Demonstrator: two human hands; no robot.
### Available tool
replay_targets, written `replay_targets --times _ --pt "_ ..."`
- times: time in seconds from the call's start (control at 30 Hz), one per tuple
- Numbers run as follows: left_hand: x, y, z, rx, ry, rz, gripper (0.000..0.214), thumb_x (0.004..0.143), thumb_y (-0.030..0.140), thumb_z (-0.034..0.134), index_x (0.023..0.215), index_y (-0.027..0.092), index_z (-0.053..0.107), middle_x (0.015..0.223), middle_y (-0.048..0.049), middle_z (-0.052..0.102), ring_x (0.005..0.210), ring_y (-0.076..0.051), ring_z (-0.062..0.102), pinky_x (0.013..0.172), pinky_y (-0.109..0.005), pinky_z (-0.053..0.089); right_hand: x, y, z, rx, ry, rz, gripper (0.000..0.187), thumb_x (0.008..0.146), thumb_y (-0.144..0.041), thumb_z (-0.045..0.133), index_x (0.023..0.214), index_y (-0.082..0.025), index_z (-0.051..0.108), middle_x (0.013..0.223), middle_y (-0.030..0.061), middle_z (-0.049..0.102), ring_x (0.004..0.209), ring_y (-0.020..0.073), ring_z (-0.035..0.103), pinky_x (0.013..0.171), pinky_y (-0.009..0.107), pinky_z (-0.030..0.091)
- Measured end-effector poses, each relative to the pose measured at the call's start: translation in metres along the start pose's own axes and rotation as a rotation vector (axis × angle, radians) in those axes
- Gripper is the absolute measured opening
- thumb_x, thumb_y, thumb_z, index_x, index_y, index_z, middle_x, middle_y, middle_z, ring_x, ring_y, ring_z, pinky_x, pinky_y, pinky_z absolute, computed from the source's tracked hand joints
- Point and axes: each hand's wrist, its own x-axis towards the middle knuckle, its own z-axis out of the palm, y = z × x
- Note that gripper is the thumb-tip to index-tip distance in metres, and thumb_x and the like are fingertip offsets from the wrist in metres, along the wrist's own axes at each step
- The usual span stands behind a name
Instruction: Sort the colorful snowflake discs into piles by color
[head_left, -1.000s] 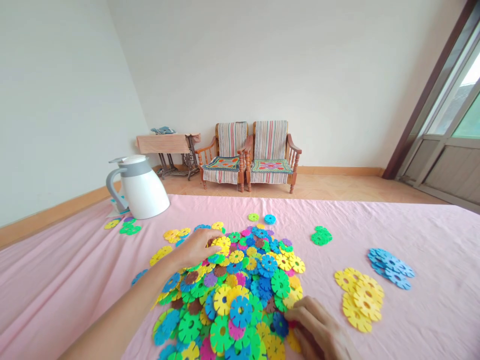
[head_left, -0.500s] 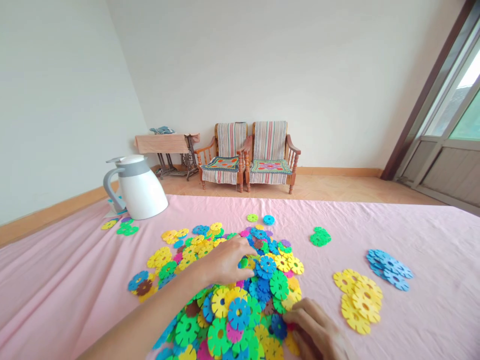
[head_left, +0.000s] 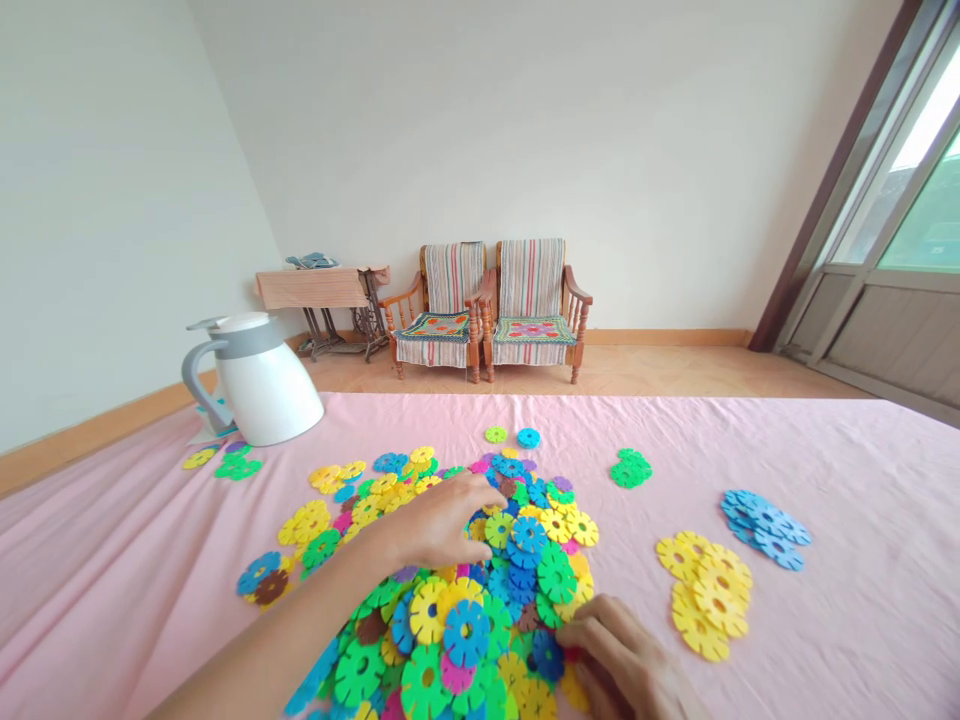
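The left hand (head_left: 435,525) lies palm down on a heap of plastic snowflake discs (head_left: 469,632) on a pink bedsheet (head_left: 825,640) (I cannot tell if its fingers hold one disc), and the curled right hand (head_left: 619,655) touches the heap's edge beside a blue disc (head_left: 548,655), its grip also unclear.

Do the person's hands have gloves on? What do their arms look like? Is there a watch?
No gloves: the left hand and right hand are both bare. The left forearm is bare too, with no sleeve, watch or bracelet showing. The right arm goes out of the picture past the wrist, so the rest of it can't be seen.
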Motion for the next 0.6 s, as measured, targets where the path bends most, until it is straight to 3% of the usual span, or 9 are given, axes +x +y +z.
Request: replay_targets --times 0.1,0.37,0.5,0.6 --pt "0.009 0.002 0.007 -0.002 -0.021 0.041 0.054 0.069 0.027 0.071 0.121 0.022 0.057 0.109 -0.0077 0.059 0.102 -0.026 0.055 0.086 -0.035 0.043 -0.001 0.000 0.000 -0.004 -0.037 0.013 0.019 0.087 -0.011 0.047 0.096 -0.024 0.057 0.084 0.0032 0.062 0.077 0.0143 0.062 0.067 0.021 0.051" --pt "0.014 -0.001 0.007 0.034 -0.044 0.028 0.030 0.063 0.022 0.069 0.092 0.020 0.063 0.088 -0.0031 0.059 0.083 -0.021 0.056 0.069 -0.026 0.044 -0.004 0.007 0.004 -0.029 -0.064 -0.001 0.017 0.088 -0.012 0.048 0.099 -0.024 0.055 0.085 0.0033 0.061 0.078 0.0146 0.061 0.068 0.022 0.051" --pt "0.021 -0.016 -0.005 0.011 0.017 -0.021 0.030 0.063 0.023 0.068 0.092 0.020 0.063 0.088 -0.0020 0.061 0.081 -0.019 0.057 0.071 -0.025 0.044 -0.006 0.010 0.006 -0.030 -0.058 -0.001 0.017 0.087 -0.012 0.052 0.099 -0.024 0.055 0.088 0.0037 0.060 0.079 0.0143 0.061 0.069 0.021 0.051" --pt "0.040 -0.037 -0.013 0.025 0.116 -0.102 0.029 0.062 0.022 0.068 0.091 0.018 0.064 0.085 -0.0016 0.061 0.078 -0.017 0.058 0.070 -0.024 0.044 -0.005 0.011 0.007 -0.034 -0.048 -0.007 0.018 0.089 -0.011 0.049 0.099 -0.025 0.055 0.087 0.0036 0.060 0.080 0.0133 0.062 0.071 0.019 0.051"
